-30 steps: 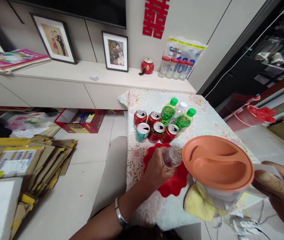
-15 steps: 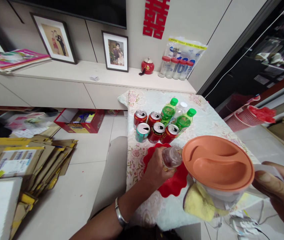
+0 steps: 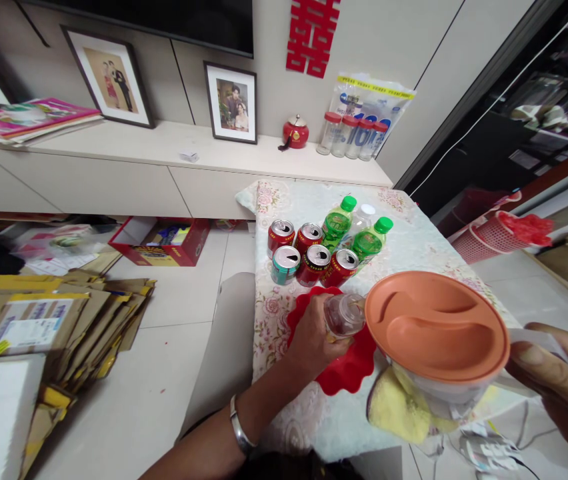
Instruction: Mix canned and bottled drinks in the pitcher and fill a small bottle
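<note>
My left hand [image 3: 309, 337] is wrapped round a clear, uncapped plastic bottle [image 3: 345, 315], which it holds over a red scalloped dish [image 3: 347, 373]. Fingers of my right hand [image 3: 554, 373] grip the handle of a clear pitcher [image 3: 447, 400] topped by an orange lid [image 3: 437, 327]. The pitcher's rim is close beside the bottle's mouth; whether they touch I cannot tell. A yellow cloth [image 3: 397, 407] lies on the table under the pitcher. Just beyond the dish stand several opened drink cans [image 3: 314, 265] and green-capped bottles [image 3: 338, 223].
A floral tablecloth [image 3: 274, 340] covers the table. Behind it, a white ledge [image 3: 259, 157] carries framed photos, a red pot [image 3: 295, 132] and red-lidded jars [image 3: 341, 137]. Flattened cardboard [image 3: 79, 320] lies at the left, and a pink basket [image 3: 484, 237] stands at the right.
</note>
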Tool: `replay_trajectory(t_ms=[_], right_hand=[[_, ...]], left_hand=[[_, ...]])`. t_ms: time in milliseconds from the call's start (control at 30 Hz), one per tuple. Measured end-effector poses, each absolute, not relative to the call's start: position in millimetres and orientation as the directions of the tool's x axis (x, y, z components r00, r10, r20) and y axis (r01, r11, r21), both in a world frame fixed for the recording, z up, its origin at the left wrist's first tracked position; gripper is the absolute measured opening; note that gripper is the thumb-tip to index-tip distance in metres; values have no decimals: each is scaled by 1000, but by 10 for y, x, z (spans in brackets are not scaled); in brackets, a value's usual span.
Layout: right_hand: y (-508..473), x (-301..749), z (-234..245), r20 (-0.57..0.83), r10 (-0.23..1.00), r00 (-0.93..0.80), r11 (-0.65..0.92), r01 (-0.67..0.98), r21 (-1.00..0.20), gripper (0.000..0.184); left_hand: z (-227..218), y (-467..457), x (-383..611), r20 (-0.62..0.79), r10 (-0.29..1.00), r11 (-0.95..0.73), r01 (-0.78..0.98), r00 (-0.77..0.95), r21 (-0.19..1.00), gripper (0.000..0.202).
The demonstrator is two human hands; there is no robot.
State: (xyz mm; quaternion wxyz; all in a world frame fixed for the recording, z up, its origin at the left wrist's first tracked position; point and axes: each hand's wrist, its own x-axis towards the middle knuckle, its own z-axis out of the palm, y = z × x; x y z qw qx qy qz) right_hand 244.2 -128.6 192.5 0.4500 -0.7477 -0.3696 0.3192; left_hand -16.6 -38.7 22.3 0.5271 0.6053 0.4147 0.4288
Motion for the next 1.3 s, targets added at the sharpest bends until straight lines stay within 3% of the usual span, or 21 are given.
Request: replay_trajectory(t_ms=[1300], right_hand=[[-1251,2253,2017,-99,840,533,-294,294,-910,36]], left_hand=[[242,-390,-183,82,950,-105,61,301,993,63]])
